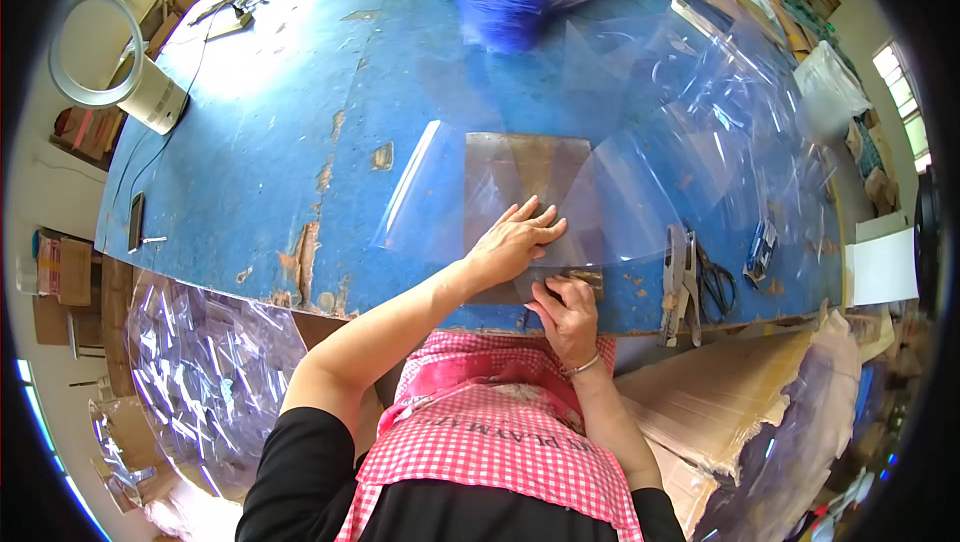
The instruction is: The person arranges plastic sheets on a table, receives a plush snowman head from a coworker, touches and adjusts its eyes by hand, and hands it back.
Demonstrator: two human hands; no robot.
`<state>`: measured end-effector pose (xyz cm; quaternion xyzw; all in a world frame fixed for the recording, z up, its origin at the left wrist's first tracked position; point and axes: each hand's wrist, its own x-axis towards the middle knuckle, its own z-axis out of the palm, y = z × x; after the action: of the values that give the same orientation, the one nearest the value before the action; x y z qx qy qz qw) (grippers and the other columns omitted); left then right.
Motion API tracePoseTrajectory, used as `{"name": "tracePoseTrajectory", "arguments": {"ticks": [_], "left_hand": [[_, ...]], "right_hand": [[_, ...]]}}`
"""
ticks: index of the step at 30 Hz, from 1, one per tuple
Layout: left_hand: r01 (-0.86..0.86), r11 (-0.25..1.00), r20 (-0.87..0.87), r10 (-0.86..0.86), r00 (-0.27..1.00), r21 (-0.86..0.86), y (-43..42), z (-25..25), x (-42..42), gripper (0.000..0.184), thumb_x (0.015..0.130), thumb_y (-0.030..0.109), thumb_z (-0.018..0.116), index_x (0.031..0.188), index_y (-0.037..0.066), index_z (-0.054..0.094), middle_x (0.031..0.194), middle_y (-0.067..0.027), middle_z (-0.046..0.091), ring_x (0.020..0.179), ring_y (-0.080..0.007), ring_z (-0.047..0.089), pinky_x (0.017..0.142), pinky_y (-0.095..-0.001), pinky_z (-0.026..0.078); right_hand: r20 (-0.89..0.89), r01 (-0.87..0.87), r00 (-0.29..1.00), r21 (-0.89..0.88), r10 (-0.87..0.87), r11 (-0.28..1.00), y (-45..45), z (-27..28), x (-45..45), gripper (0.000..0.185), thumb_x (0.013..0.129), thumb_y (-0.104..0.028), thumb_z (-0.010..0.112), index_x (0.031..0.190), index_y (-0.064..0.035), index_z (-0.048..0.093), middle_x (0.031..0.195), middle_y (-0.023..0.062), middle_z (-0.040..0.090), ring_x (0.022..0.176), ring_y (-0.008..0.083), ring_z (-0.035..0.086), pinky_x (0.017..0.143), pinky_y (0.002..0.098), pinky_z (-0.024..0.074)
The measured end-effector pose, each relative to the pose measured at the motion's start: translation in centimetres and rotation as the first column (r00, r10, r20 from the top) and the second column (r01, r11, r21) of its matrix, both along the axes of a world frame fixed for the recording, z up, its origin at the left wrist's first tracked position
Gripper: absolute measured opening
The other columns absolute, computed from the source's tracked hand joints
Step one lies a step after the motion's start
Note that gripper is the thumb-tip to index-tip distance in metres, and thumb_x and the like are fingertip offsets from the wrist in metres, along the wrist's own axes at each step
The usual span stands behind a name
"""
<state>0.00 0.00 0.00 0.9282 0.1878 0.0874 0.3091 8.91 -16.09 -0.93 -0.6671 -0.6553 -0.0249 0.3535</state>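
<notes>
A clear plastic sheet (630, 202) with curved edges lies across a square brownish plate (530, 157) near the table's front edge. My left hand (515, 244) rests on the sheet over the plate, fingers stretched and slightly spread. Closer to me, at the near edge of the plate, my right hand (568, 314) is closed with thumb and fingers pinched together. Whatever sits between those fingertips is too small to make out. Right of this hand lie pliers (680, 287) and black-handled scissors (716, 280).
The worn blue table (250, 182) carries a stack of blue-tinted sheets (510, 7) at the back and loose clear plastic (720, 102) at right. A fan (120, 72) stands far left. A bag of plastic scraps (215, 372) and cardboard (720, 402) flank me below the edge.
</notes>
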Motion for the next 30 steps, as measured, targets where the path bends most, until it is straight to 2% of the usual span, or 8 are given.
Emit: {"name": "tracePoseTrajectory", "arguments": {"ticks": [11,13,15,21,30], "left_hand": [[-0.027,1.0,-0.007,0.027,1.0,-0.011,-0.6,0.0,0.1,0.05,0.083,0.011,0.056,0.132,0.017,0.046,0.141,-0.0095,0.038,0.134,-0.0341,0.024,0.11,-0.0416,0.023],[-0.011,0.998,0.003,0.011,1.0,0.066,-0.3,-0.1,-0.2,0.051,0.082,0.007,0.056,0.131,0.015,0.047,0.139,-0.0113,0.041,0.132,-0.0355,0.029,0.106,-0.0462,0.028],[-0.021,0.998,0.057,0.018,0.998,0.058,-0.1,-0.1,-0.4,0.052,0.08,0.005,0.054,0.13,0.016,0.048,0.138,-0.012,0.042,0.13,-0.0365,0.031,0.105,-0.0468,0.029],[-0.011,0.995,-0.043,0.006,0.999,-0.096,-1.8,3.0,1.2,0.053,0.078,0.003,0.056,0.13,0.011,0.047,0.139,-0.0152,0.039,0.133,-0.0386,0.026,0.108,-0.0463,0.022],[-0.014,0.998,-0.069,0.01,0.998,-0.062,-1.0,2.2,0.6,0.053,0.079,0.004,0.054,0.131,0.009,0.046,0.139,-0.0151,0.039,0.134,-0.0381,0.024,0.11,-0.0459,0.018]], "right_hand": [[-0.007,-0.002,1.0,0.004,0.002,1.0,-0.2,-0.3,0.2,0.026,0.07,-0.017,0.07,0.094,-0.0072,0.068,0.095,0.007,0.058,0.091,0.0258,0.054,0.08,0.0374,0.0444],[0.043,-0.029,0.999,-0.018,0.029,0.999,-0.3,-0.9,0.4,0.025,0.071,-0.018,0.068,0.095,-0.0086,0.066,0.094,0.0063,0.057,0.09,0.0256,0.053,0.081,0.0375,0.0435],[0.058,-0.047,0.997,-0.01,0.048,0.999,-0.5,-1.1,0.7,0.025,0.072,-0.021,0.067,0.095,-0.0093,0.066,0.093,0.0057,0.056,0.091,0.0249,0.052,0.082,0.0373,0.043],[0.026,-0.007,1.0,0.001,0.007,1.0,-1.3,-0.5,1.1,0.028,0.073,-0.026,0.066,0.095,-0.0102,0.065,0.096,0.0041,0.054,0.095,0.0232,0.051,0.088,0.0358,0.0421],[-0.01,0.006,1.0,0.027,-0.006,1.0,-0.9,-1.3,0.6,0.028,0.074,-0.027,0.066,0.096,-0.0095,0.064,0.098,0.0037,0.054,0.097,0.0227,0.051,0.091,0.0354,0.0409]]}}
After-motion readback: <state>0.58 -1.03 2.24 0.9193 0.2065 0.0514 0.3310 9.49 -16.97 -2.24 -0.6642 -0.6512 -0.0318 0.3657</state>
